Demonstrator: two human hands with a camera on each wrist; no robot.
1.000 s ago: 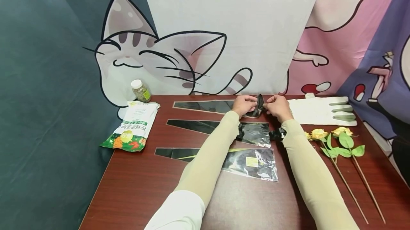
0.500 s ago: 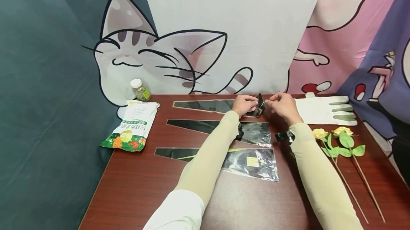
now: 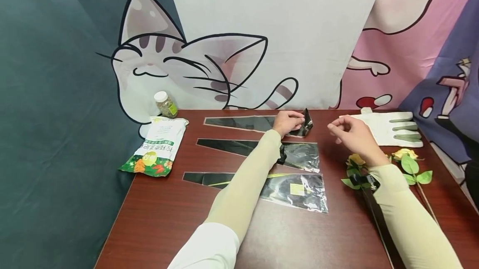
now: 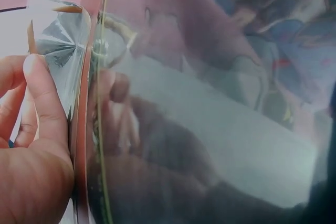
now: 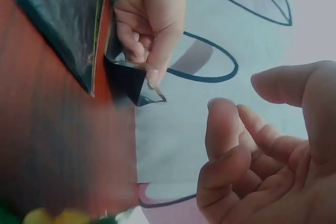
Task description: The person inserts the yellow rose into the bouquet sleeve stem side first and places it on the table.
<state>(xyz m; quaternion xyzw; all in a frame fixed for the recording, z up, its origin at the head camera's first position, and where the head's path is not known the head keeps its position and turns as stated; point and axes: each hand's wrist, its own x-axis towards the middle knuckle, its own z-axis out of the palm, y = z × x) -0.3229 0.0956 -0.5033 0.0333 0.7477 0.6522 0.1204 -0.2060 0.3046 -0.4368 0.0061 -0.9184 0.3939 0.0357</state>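
Three dark, clear-fronted plastic flower sleeves lie in rows: the far sleeve, the middle sleeve and the front sleeve, which bears a yellow label. My left hand pinches the wide end of the far one, whose mouth stands raised and parted in the right wrist view. My right hand hovers apart from it with loosely bent fingers and nothing between them. Below that wrist a yellow rose is partly covered. Another yellow rose lies further right, its stem partly behind the sleeve of my arm.
A white glove with grey-green fingertips lies at the back right. On the left are a white and green printed bag and a jar with a white lid. A cartoon-printed cloth hangs behind the table.
My right hand has let go of the far sleeve's mouth and moved right, towards the roses, now covering part of one. My left hand has kept its place on the sleeve.
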